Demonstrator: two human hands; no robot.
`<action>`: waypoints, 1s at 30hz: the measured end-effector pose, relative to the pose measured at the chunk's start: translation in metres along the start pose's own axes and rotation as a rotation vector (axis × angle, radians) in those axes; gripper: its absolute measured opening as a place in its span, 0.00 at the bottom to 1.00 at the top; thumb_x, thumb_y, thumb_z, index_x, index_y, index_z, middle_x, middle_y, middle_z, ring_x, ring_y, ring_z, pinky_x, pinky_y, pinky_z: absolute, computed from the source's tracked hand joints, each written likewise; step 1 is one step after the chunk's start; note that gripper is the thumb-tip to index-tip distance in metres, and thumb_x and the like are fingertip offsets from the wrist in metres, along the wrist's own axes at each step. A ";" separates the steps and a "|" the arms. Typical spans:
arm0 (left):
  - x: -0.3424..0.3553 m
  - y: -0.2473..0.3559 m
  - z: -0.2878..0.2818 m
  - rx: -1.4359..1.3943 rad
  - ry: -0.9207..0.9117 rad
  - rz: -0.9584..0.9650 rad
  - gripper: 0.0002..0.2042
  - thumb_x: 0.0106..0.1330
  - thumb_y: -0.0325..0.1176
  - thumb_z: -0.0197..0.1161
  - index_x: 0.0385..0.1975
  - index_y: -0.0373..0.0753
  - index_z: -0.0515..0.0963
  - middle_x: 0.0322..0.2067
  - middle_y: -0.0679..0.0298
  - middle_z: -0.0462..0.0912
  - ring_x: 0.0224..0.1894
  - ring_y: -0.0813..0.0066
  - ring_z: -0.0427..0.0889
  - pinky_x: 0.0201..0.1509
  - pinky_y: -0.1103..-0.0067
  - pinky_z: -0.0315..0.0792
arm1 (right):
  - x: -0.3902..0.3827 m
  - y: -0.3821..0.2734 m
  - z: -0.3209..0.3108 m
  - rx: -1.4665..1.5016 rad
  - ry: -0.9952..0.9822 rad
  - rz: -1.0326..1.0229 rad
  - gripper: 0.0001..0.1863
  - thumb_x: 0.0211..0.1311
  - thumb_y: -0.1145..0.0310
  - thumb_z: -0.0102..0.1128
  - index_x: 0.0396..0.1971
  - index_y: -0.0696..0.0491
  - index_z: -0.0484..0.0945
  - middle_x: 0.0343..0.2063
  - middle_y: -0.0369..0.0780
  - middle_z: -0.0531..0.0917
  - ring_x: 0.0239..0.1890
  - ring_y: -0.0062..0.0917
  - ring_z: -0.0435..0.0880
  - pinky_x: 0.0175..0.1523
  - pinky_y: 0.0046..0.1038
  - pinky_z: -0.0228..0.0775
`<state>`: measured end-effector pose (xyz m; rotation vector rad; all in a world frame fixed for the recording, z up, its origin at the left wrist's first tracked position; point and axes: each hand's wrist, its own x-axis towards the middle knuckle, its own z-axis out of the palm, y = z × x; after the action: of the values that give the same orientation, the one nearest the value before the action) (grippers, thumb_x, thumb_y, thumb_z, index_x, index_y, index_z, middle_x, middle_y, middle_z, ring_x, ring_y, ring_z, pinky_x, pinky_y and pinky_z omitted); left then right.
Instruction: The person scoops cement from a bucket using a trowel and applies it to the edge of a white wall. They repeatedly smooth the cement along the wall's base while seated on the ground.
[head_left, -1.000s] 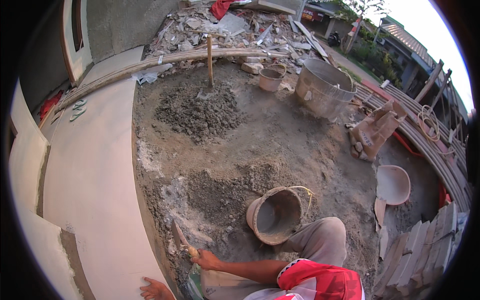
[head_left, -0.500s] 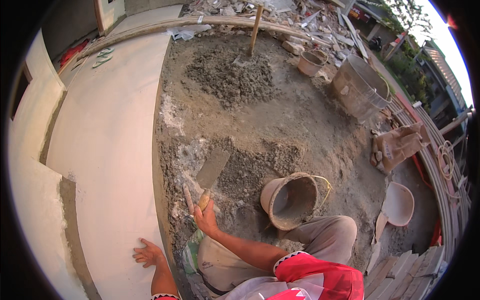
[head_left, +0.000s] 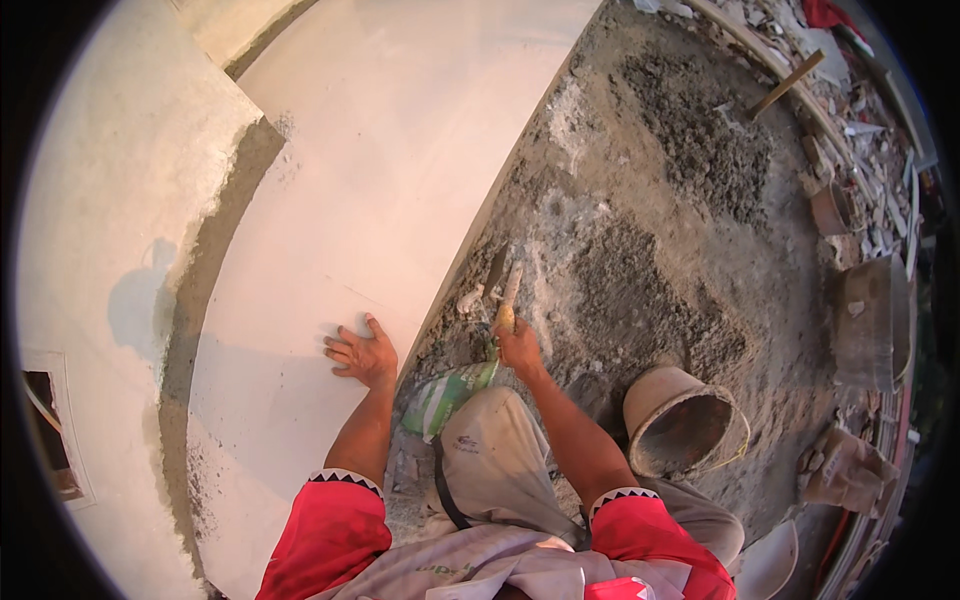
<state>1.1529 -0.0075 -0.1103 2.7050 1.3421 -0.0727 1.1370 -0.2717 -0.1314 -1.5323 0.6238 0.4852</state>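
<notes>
At six o'clock in the head view, the left hand (head_left: pixel 362 352) lies flat with fingers spread apart on the pale smooth slab (head_left: pixel 400 180), gripping nothing. Just toward three o'clock from it, the right hand (head_left: pixel 520 347) is closed tight around the handle of a trowel (head_left: pixel 503 288), whose blade points toward twelve o'clock onto grey mortar (head_left: pixel 640 290). A crusted bucket (head_left: pixel 685 422) lies on its side at four o'clock from that hand.

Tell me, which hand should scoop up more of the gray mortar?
Probably the right hand. It already holds the trowel, blade down beside the mortar pile. The left hand lies flat on the smooth pale slab, away from the mortar and holding no tool.
</notes>
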 end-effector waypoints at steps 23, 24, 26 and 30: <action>0.001 0.000 0.007 0.040 0.058 0.013 0.39 0.71 0.67 0.39 0.67 0.36 0.57 0.70 0.43 0.50 0.74 0.44 0.43 0.69 0.41 0.46 | 0.007 -0.009 0.063 0.098 -0.006 0.019 0.16 0.68 0.61 0.57 0.43 0.60 0.70 0.21 0.41 0.79 0.16 0.26 0.77 0.22 0.34 0.67; 0.002 0.000 0.008 0.043 0.056 0.010 0.39 0.71 0.67 0.39 0.67 0.36 0.57 0.70 0.43 0.50 0.74 0.44 0.43 0.68 0.41 0.46 | 0.001 -0.005 0.067 0.100 -0.131 0.192 0.17 0.68 0.60 0.58 0.43 0.59 0.71 0.21 0.42 0.80 0.17 0.28 0.79 0.23 0.36 0.69; 0.003 0.000 0.009 0.034 0.060 0.015 0.39 0.71 0.67 0.39 0.67 0.36 0.57 0.71 0.43 0.49 0.74 0.44 0.43 0.68 0.41 0.46 | -0.011 0.001 0.074 0.235 -0.004 0.074 0.18 0.67 0.60 0.59 0.42 0.60 0.71 0.21 0.44 0.80 0.17 0.30 0.80 0.24 0.37 0.70; 0.003 -0.002 0.009 0.025 0.056 0.011 0.39 0.71 0.67 0.40 0.67 0.36 0.57 0.71 0.42 0.49 0.75 0.45 0.42 0.69 0.40 0.46 | -0.021 0.005 0.084 0.185 0.227 -0.182 0.18 0.66 0.60 0.59 0.42 0.62 0.71 0.20 0.44 0.80 0.17 0.32 0.81 0.26 0.36 0.72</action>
<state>1.1533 -0.0055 -0.1193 2.7543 1.3497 -0.0124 1.1238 -0.1860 -0.1272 -1.4610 0.6762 0.1118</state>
